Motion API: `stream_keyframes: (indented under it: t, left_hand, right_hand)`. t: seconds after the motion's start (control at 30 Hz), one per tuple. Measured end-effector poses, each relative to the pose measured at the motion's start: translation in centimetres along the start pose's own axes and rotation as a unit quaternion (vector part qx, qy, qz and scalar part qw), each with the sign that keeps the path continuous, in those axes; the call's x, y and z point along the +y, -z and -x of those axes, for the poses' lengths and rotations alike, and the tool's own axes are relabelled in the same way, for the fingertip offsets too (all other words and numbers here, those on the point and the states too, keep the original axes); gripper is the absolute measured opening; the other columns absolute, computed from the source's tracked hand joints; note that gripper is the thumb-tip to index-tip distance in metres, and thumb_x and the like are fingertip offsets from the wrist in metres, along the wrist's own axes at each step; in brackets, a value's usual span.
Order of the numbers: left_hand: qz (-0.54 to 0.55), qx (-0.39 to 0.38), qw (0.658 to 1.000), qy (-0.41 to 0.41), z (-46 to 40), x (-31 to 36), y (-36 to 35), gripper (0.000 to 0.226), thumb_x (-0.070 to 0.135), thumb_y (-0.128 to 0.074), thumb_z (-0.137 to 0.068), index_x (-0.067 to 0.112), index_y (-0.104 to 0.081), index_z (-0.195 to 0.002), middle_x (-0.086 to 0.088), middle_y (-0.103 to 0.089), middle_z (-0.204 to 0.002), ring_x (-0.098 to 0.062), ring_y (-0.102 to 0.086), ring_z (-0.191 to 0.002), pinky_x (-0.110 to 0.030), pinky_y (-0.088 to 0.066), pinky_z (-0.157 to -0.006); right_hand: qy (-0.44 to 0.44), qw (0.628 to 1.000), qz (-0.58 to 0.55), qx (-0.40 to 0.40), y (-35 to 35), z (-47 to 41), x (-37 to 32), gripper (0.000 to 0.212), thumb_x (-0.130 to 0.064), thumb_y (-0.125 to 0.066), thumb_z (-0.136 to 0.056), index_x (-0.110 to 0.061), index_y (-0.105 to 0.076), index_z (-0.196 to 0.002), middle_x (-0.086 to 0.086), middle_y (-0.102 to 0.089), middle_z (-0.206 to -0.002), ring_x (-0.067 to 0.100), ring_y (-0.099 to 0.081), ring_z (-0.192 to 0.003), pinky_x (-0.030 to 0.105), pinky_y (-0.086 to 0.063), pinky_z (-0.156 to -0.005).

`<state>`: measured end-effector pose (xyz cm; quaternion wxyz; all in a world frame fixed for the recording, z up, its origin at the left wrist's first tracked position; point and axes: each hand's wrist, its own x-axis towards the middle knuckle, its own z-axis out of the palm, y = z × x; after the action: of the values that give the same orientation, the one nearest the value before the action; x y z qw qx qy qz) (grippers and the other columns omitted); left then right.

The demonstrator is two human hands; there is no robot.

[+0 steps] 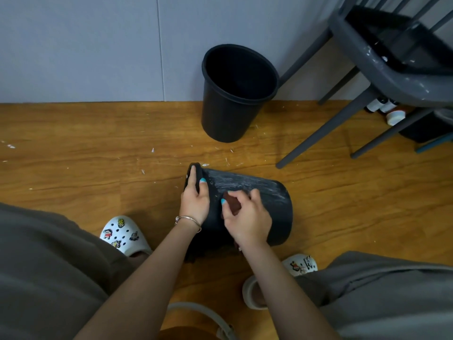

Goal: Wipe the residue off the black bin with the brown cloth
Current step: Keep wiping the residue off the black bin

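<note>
The round black plastic bin (264, 192) lies on its side on the wooden floor (85, 148), light, stiff, apt to roll; left hand (195, 200) grips its rim; right hand (247, 214) pinches the soft brown cloth (231, 202) against the streaked wall.

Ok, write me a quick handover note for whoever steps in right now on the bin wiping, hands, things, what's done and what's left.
Left hand: grips the rim of the black bin, which lies on its side on the wood floor, mouth to the left.
Right hand: holds the brown cloth pressed on the bin's side near the rim.
Done: cannot tell how much is wiped.
Left: white residue streaks across the upper side toward the base; wipe it off.
A second black bin stands upright by the wall.
</note>
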<state>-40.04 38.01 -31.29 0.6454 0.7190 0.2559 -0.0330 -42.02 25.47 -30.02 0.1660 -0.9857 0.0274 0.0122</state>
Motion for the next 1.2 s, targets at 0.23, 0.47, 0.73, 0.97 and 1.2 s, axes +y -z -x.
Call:
stream_keyframes:
  t: [0.23,0.47,0.73,0.97,1.2]
  left_hand:
    - [0.004,0.013,1.000,-0.022,-0.9,1.1,2.0,0.052,0.021,-0.037,-0.102,0.022,-0.021,-0.151,0.007,-0.040,-0.143,-0.002,-0.045,-0.121,-0.002,-0.025,-0.090]
    - [0.015,0.069,0.997,-0.011,-1.7,0.0,3.7,0.030,0.015,-0.043,-0.096,0.020,-0.045,-0.126,-0.003,-0.062,-0.095,-0.015,-0.055,-0.078,-0.031,-0.044,-0.070]
    - [-0.181,0.043,0.982,0.035,-4.8,1.8,2.5,0.053,0.038,-0.030,-0.102,0.020,-0.021,-0.151,-0.019,-0.055,-0.126,-0.038,-0.055,-0.109,-0.037,-0.043,-0.088]
    - [-0.173,0.061,0.983,0.001,-5.1,1.2,2.6,0.047,0.025,-0.033,-0.101,0.021,-0.031,-0.148,-0.012,-0.064,-0.097,-0.031,-0.059,-0.086,-0.035,-0.049,-0.081]
    - [-0.152,0.077,0.985,-0.008,-4.8,0.8,2.8,0.044,0.021,-0.036,-0.101,0.025,-0.041,-0.144,-0.002,-0.057,-0.067,-0.018,-0.049,-0.056,-0.027,-0.042,-0.060]
  right_hand:
    - [0.025,0.996,-0.090,-0.014,-0.1,-1.3,-0.9,0.037,-0.059,-0.054,-0.087,-0.040,-0.058,-0.120,-0.010,-0.041,-0.103,0.012,-0.054,-0.091,0.030,-0.053,-0.074]
    - [0.025,0.985,-0.168,-0.038,-2.0,0.3,-0.3,0.040,-0.048,-0.063,-0.085,-0.042,-0.057,-0.125,-0.011,-0.038,-0.115,0.010,-0.048,-0.106,0.029,-0.054,-0.081]
    - [0.052,0.995,-0.088,-0.004,-1.8,-1.2,1.3,0.038,-0.053,-0.061,-0.085,-0.044,-0.061,-0.122,-0.010,-0.046,-0.108,0.010,-0.052,-0.093,0.027,-0.050,-0.072]
    - [-0.159,0.984,-0.075,0.008,1.2,-7.4,9.0,0.034,-0.052,-0.057,-0.089,-0.039,-0.061,-0.120,-0.002,-0.049,-0.119,0.025,-0.059,-0.101,0.035,-0.055,-0.072]
    - [-0.089,0.993,-0.056,0.046,-1.0,-4.9,4.7,0.034,-0.047,-0.063,-0.088,-0.033,-0.064,-0.119,-0.002,-0.044,-0.107,0.019,-0.056,-0.084,0.031,-0.051,-0.069]
